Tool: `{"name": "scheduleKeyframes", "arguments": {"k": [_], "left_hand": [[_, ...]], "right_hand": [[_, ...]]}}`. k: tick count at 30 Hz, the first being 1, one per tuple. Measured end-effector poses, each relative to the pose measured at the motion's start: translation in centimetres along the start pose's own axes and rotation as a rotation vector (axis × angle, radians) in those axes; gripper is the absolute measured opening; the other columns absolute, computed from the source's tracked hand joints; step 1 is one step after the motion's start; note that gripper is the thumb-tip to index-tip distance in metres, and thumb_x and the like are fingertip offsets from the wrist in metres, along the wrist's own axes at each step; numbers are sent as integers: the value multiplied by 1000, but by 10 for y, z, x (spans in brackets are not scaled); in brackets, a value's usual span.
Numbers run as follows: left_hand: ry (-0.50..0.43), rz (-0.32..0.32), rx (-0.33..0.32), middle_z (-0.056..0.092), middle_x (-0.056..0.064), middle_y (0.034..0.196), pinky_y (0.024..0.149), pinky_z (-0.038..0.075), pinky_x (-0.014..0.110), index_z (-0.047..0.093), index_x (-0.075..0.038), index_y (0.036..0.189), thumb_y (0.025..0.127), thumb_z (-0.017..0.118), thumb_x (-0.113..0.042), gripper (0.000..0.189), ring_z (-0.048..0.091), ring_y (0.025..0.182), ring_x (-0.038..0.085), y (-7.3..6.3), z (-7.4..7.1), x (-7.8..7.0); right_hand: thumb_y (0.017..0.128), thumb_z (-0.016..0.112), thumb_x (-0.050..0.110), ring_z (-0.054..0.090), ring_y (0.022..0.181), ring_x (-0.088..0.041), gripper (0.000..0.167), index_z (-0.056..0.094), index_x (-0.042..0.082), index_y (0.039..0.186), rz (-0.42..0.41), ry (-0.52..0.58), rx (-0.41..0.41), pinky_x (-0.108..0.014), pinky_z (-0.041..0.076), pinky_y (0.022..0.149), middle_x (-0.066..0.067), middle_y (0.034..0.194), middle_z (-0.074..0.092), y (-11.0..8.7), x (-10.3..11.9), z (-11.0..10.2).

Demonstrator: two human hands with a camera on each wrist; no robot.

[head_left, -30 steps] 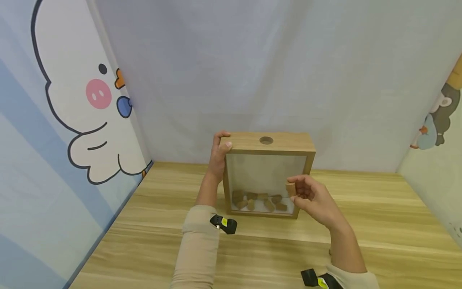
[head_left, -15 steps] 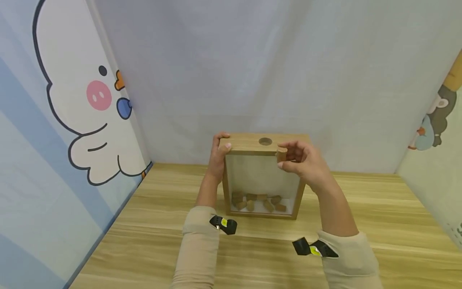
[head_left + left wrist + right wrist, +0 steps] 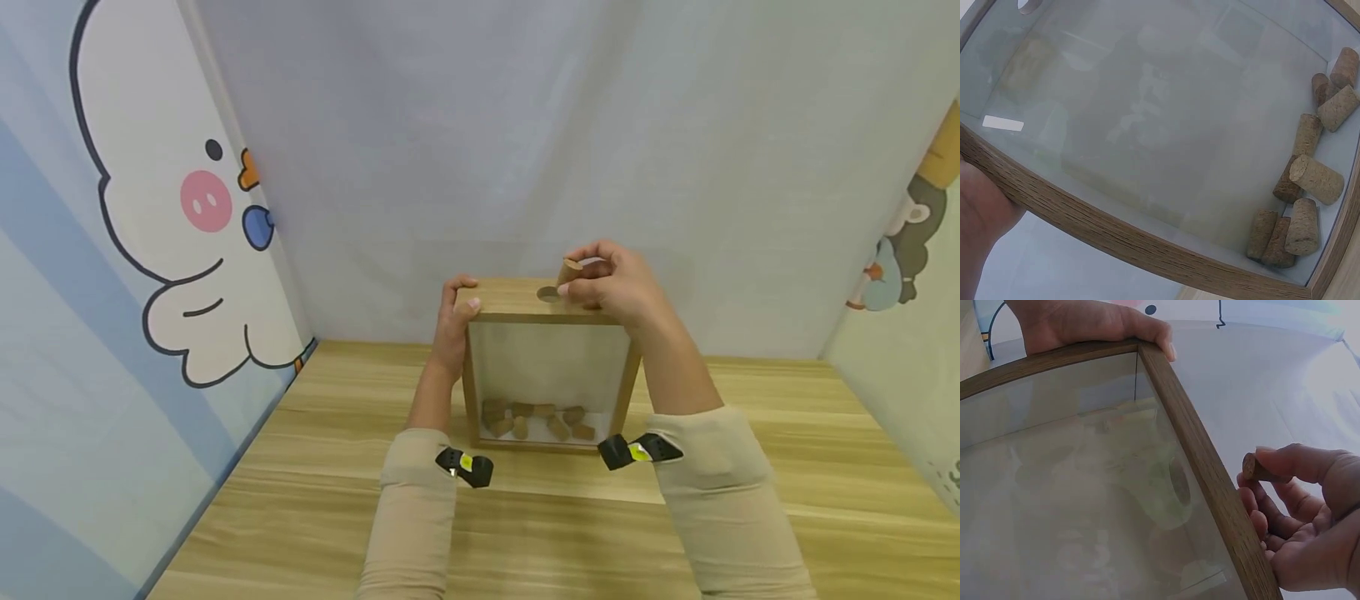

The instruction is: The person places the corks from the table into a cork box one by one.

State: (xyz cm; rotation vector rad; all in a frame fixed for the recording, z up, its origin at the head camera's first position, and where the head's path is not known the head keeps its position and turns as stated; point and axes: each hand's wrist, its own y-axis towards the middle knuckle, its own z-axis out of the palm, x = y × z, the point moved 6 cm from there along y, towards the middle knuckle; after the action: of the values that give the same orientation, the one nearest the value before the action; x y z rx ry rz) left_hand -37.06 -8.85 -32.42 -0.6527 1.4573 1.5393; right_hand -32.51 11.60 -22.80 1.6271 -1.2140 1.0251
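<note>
A wooden shadow box [image 3: 517,307] with a clear front stands upright on the table, a round hole [image 3: 548,294] in its top. Several corks [image 3: 1316,179] lie along its bottom, behind the pane. My left hand [image 3: 452,327] grips the box's upper left corner, thumb on the top face. Between thumb and fingers my right hand [image 3: 618,279] pinches a cork [image 3: 569,271], tilted, right at the hole's right edge. In the right wrist view that cork [image 3: 1256,467] shows just beyond the frame's edge.
The wood-grain table [image 3: 360,400] spreads around the box. A pale curtain [image 3: 420,167] hangs close behind it, with cartoon-printed cloth [image 3: 150,200] at the left side.
My right hand has risen with the cork from the box's lower right front up to the hole in its top. The left hand stays at its corner.
</note>
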Motion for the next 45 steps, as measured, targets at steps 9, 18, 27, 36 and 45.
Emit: {"name": "scheduleKeyframes", "arguments": {"k": [9,18,27,36,45], "left_hand": [[-33,-14,22,39,7,102,65,41,42,36,-15,118,83,44,-26,37,47,67,22,0,1,1],[-50,-10,20,43,9,93,64,41,43,37,-17,117,83,45,-26,35,47,66,25,2,0,-1],[-20,-2,9,40,9,100,64,41,43,38,-17,115,83,44,-27,34,47,67,26,0,0,-4],[-2,16,19,32,7,119,68,39,42,35,-11,120,83,45,-27,42,46,70,20,-2,2,-4],[-8,-2,4,35,8,113,66,39,44,40,-18,114,80,47,-30,36,45,69,23,-1,4,-2]], "right_hand": [[80,65,-4,48,59,-18,33,50,3,108,162,-154,84,-27,34,50,-16,97,59,22,0,4],[74,73,-1,46,62,-17,39,52,5,106,228,-288,118,-29,34,52,-13,98,59,37,5,9],[78,72,3,42,57,-16,39,53,5,111,187,-245,116,-29,36,54,-13,105,58,32,2,9],[86,64,7,54,82,-22,35,50,-4,115,51,-147,88,-32,44,72,-15,104,57,1,-1,0],[86,63,5,58,89,-19,35,49,-7,116,-95,-38,58,-30,45,81,-11,98,61,-46,-10,-14]]}}
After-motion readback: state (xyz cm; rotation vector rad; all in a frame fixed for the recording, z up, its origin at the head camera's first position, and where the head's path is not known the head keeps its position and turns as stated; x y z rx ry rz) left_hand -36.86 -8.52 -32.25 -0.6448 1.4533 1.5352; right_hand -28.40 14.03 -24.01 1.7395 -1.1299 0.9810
